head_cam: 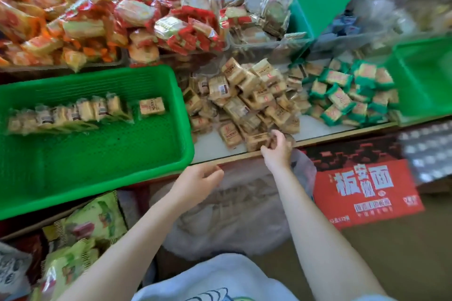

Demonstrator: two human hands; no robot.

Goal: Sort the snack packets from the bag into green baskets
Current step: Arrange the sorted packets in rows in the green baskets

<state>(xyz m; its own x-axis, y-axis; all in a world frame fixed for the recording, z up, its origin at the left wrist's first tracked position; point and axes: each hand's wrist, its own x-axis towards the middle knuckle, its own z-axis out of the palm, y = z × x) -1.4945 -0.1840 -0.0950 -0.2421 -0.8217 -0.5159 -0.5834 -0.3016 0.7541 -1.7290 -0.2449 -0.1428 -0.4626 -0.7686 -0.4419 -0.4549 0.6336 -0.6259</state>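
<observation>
1. The right hand [277, 148] reaches to the near edge of the table [210, 146], its fingers curled around a tan snack packet [256, 140] at the front of the heap.
2. The left hand [197, 184] hovers just below the table's edge, near the corner of the large green basket [97, 154]; its fingers are loosely bent and hold nothing.
3. The pile of tan snack packets [244, 100] lies on the table between that basket and a smaller heap of green-wrapped packets [347, 93].
4. Inside the large green basket, a row of tan packets [71, 112] stands on edge along the far side, with one single packet [152, 106] lying flat just beside the row's right end.
5. A second green basket [425, 80] sits at the right end of the table, touching the green-wrapped heap.
6. A translucent plastic bag [232, 210] sits below the table between the two forearms; tan packets show dimly through it.
7. Behind the table, trays hold orange-wrapped packets [44, 19] and red-wrapped packets [171, 14].
8. A red carton [367, 193] with printed characters lies to the right of the bag, below the table.
</observation>
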